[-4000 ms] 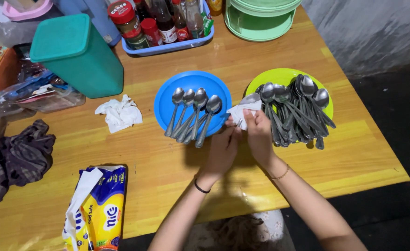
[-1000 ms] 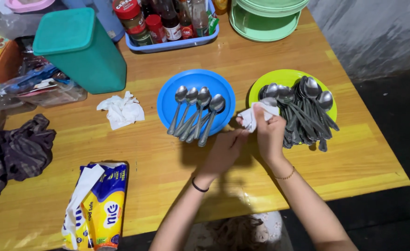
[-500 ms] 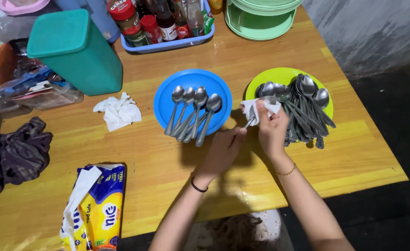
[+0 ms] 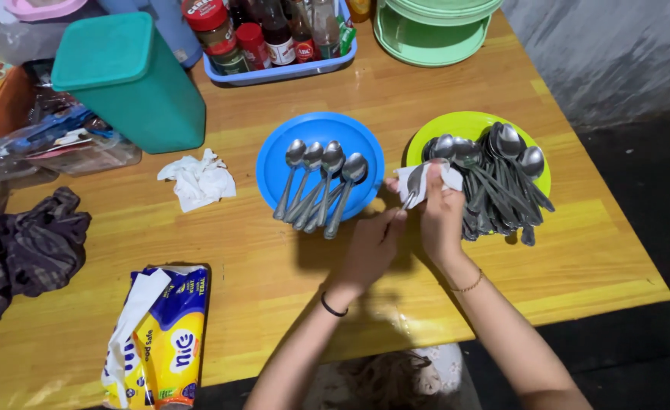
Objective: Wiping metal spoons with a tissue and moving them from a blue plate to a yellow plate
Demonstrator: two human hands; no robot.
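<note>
My left hand (image 4: 373, 247) pinches the handle of a metal spoon (image 4: 412, 184) between the two plates. My right hand (image 4: 443, 212) holds a white tissue (image 4: 426, 178) wrapped around that spoon's bowl. A blue plate (image 4: 320, 130) to the left carries several spoons (image 4: 321, 182) laid side by side, handles toward me. A green plate (image 4: 464, 125) to the right holds a heap of several spoons (image 4: 498, 178), just behind my right hand.
A crumpled tissue (image 4: 198, 179) lies left of the blue plate. A teal lidded container (image 4: 130, 80), a blue tray of bottles (image 4: 274, 38) and stacked green baskets (image 4: 430, 30) stand at the back. A tissue pack (image 4: 157, 334) and dark cloth (image 4: 28, 250) lie at the left.
My right hand has shifted the tissue along the spoon's bowl, and the bowl now shows at the tissue's edge. My left hand stays on the handle. The plates have not moved.
</note>
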